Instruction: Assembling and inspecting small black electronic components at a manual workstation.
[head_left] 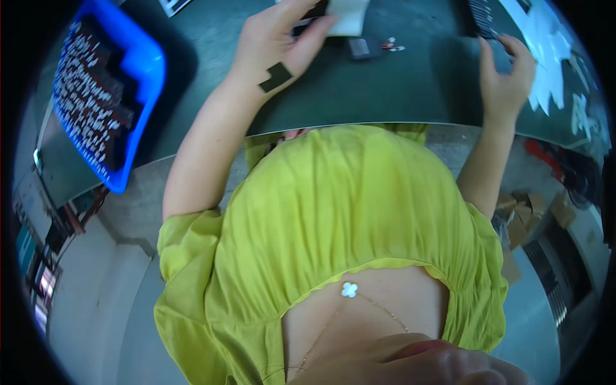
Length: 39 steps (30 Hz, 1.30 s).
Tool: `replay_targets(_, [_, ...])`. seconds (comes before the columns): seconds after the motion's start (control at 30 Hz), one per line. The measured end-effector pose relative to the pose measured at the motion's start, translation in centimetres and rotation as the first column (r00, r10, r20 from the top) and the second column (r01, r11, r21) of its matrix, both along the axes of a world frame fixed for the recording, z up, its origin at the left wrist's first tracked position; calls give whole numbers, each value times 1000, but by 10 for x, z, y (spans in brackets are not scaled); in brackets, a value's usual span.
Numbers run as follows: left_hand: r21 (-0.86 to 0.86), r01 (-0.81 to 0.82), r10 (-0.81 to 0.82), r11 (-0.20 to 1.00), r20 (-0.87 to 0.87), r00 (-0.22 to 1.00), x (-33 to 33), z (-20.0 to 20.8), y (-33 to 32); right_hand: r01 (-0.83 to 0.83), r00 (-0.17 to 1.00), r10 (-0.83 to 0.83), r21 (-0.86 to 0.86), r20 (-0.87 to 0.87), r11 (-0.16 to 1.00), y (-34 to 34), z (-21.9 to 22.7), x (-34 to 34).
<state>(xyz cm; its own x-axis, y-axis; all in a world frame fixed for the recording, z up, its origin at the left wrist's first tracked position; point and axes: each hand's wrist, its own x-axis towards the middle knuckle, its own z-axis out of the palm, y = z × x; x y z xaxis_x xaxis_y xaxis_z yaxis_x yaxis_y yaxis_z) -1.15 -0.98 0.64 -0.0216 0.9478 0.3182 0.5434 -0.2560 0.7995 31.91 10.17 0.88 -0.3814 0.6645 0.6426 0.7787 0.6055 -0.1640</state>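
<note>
Reaching forward over the dark green table (398, 83), the left hand (279, 42) pinches a pale, flat rectangular piece (348, 16) between thumb and fingers near the top edge of the view; the piece lies just above the tabletop, and whether it touches the surface cannot be told. A small black stepped patch (276, 77) sits on the wrist just behind that hand. Just to the right of the pale piece lie a small dark block (359, 48) and a tiny red and white bit (393, 45), both resting on the table and apart from either hand. The right hand (507, 77) is raised farther to the right with its fingers curled loosely; its fingertips are at the lower end of a black ridged strip (481, 16), but the view does not show whether they grip it or only touch it. White cut-out shapes (545, 45) spread over the table beyond that hand. On the left end of the table, well apart from the left hand, stands a blue plastic bin (144, 64) packed with rows of small dark parts (90, 96) with pale tips. The person's yellow-green top (346, 218) fills the middle of the view, and brown cardboard scraps (523, 215) lie on the floor to the right, below the table edge.
</note>
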Motion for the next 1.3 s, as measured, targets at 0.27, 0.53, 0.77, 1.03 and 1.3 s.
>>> replay_targets(0.27, [194, 200, -249, 960, 273, 929, -5, -27, -1, -425, 890, 179, -618, -419, 661, -54, 33, -121])
replay_targets(0.53, [40, 114, -110, 993, 685, 720, -14, -12, 3, -624, 781, 561, -323, -274, 711, -44, 29, -142])
replay_targets(0.77, [101, 34, -87, 994, 590, 803, -5, -14, 1, -419, 869, 402, 2, -287, 908, -55, 26, -152])
replay_targets(1.03, [54, 56, -76, 997, 537, 840, -4, -12, 1, -403, 855, 422, 124, -301, 907, -54, 24, -156])
replay_targets(1.3, [6, 35, -32, 999, 577, 816, -3, -15, 4, -435, 843, 479, 212, -244, 875, -48, 14, -159])
